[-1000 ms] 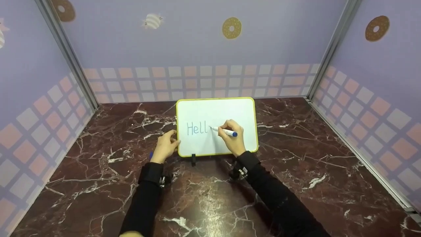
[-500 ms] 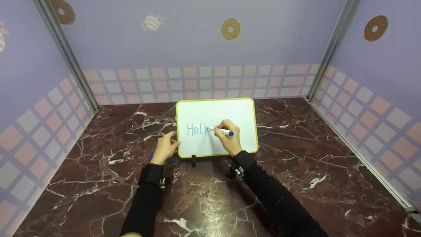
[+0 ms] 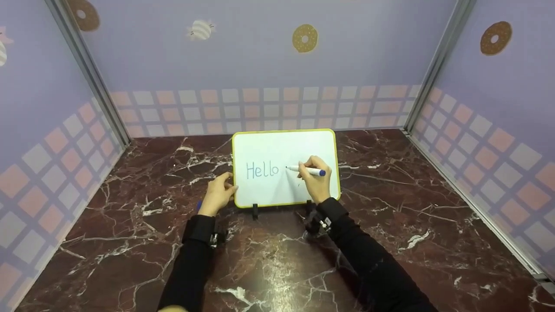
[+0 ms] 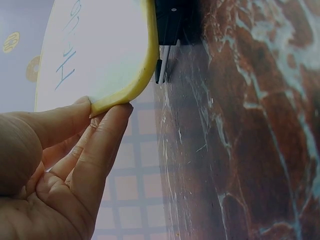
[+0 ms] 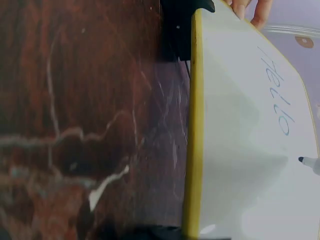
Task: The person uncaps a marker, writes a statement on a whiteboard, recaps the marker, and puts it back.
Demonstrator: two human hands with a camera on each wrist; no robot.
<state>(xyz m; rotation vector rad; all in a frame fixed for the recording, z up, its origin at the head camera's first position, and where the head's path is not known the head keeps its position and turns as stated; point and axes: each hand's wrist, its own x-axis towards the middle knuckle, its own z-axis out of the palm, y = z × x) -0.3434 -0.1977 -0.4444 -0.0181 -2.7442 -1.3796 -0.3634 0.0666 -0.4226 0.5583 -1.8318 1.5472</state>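
Observation:
A small whiteboard (image 3: 282, 147) with a yellow rim leans on a black stand (image 3: 255, 211), and "Hello" is written on it in blue. My left hand (image 3: 218, 193) pinches its left edge. Up close in the left wrist view, the thumb lies on the front of the yellow rim (image 4: 141, 80) and fingers lie against its edge and back. My right hand (image 3: 318, 178) grips a white marker (image 3: 293, 167) with a blue end. Its dark tip points at the board just right of the "o"; whether it touches the surface I cannot tell.
The board stands on a dark red marbled table (image 3: 412, 208). Lilac walls (image 3: 251, 60) with a checked band close in the back and both sides. Something blue (image 3: 199, 205) shows partly behind my left wrist.
The "o" has been written after "Hell". My right hand moved slightly left while writing it, then right with the marker, off the letters. My left hand stays at the board's edge.

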